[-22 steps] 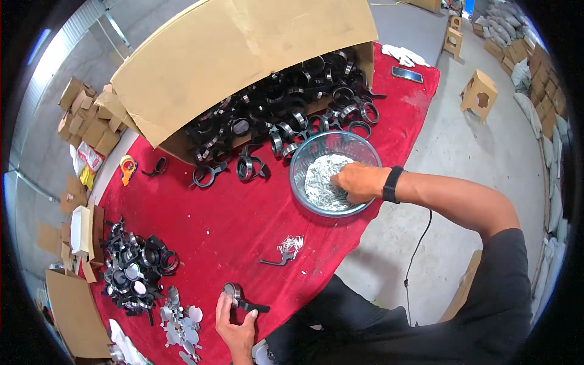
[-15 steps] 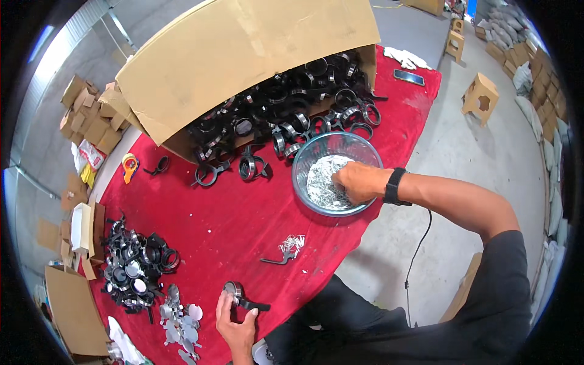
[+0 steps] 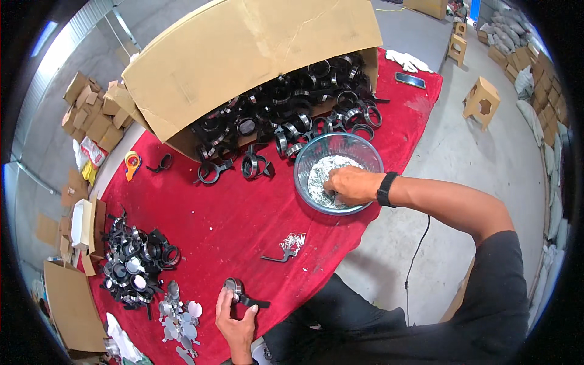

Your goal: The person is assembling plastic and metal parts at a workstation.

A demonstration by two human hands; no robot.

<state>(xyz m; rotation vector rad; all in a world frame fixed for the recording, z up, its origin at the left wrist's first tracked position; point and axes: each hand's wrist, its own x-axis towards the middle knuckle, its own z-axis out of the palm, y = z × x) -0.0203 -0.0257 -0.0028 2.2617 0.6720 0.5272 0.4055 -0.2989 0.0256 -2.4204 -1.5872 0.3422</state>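
Note:
Near the front edge of the red-covered table, my left hand holds a black ring-shaped part with a metal rim and a short flat handle. My fingers rest at the ring and my thumb lies by the handle. My right hand reaches down into a clear bowl, its fingertips closed among many small silver pins. What those fingertips grip, if anything, is hidden. Between the hands lie a little heap of pins and a dark bent lever.
A large cardboard box lies open toward me, spilling black ring parts. To the left are a heap of ring parts, several grey discs and a tape dispenser. A phone and white gloves lie far right.
My right hand has shifted slightly left within the bowl, still among the pins. My left hand stays on the ring part.

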